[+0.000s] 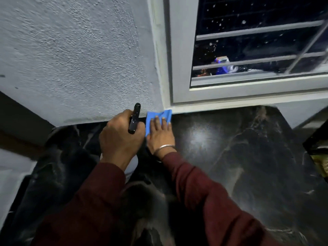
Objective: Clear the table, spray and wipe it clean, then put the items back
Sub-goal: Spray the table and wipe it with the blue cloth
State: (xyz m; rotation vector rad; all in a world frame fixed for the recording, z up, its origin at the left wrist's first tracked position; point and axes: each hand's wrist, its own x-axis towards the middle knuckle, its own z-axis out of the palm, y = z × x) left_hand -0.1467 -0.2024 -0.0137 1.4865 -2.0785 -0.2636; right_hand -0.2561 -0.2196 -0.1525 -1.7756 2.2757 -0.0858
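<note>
The table (248, 157) has a dark, glossy marble-like top that reaches back to a textured grey wall. My right hand (159, 135) lies flat, fingers spread, pressing a blue cloth (158, 116) onto the table at its far edge against the wall. My left hand (119, 139) is just to the left of it, closed around a black spray bottle head (134, 118) that points up and away. The bottle's body is hidden under my hand. Both arms wear dark red sleeves, and a metal bangle sits on the right wrist.
A white-framed window (257, 50) with horizontal bars stands above the table's back right. A dark object with a yellow-gold patch (317, 151) sits at the right edge. A bright light glare (200, 139) reflects off the tabletop.
</note>
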